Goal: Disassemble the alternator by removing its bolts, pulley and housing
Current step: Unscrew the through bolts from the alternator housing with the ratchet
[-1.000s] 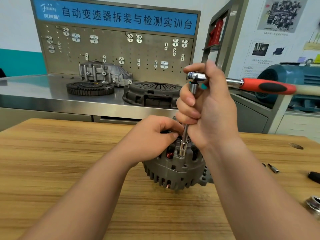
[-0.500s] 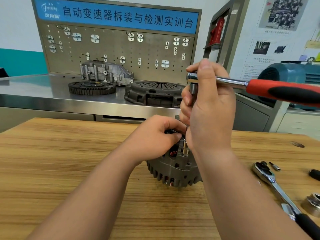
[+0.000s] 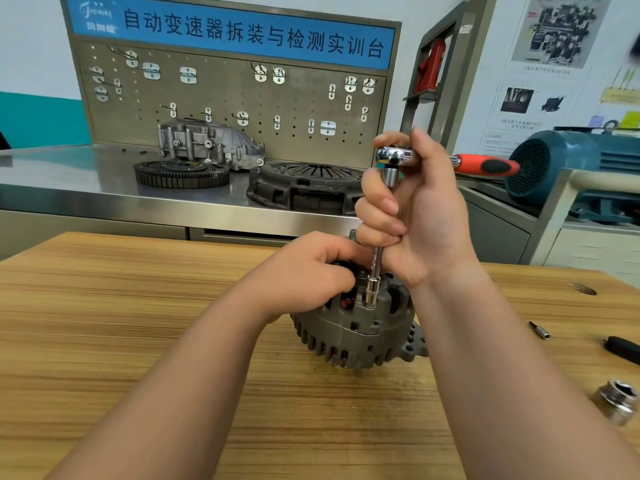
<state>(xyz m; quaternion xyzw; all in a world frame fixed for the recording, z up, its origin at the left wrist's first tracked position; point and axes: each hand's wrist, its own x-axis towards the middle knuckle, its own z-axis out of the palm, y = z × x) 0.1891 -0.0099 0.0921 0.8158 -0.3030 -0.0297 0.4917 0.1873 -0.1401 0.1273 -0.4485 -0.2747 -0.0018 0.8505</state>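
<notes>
The alternator (image 3: pixel 356 327) stands near the middle of the wooden table (image 3: pixel 138 323), on one end face, its finned grey housing towards the camera and copper windings glinting through the slots. The left hand (image 3: pixel 311 271) is down on top of it, fingers curled over the upper edge and gripping the body.

Up above, the right hand (image 3: pixel 415 216) has its fingers wrapped round the extension bar (image 3: pixel 375 261), reaching right up to the chrome head of the ratchet (image 3: pixel 394 156). The red-and-black handle sticks out to the right, roughly level. The bar runs down at a slight tilt to a small socket (image 3: pixel 371 294) planted on the top face of the housing, just beside the left fingertips. The bolt under it is hidden inside the socket.

Off to the right on the table lie a small bit (image 3: pixel 540 330), a black item (image 3: pixel 623 348) cut by the frame edge, and a big chrome socket (image 3: pixel 618 401), all well apart from the alternator.

Behind, the steel bench (image 3: pixel 69 178) carries a toothed ring gear (image 3: pixel 181 173), a grey casting (image 3: pixel 207 143) behind it and a clutch cover (image 3: pixel 304 187) alongside.
</notes>
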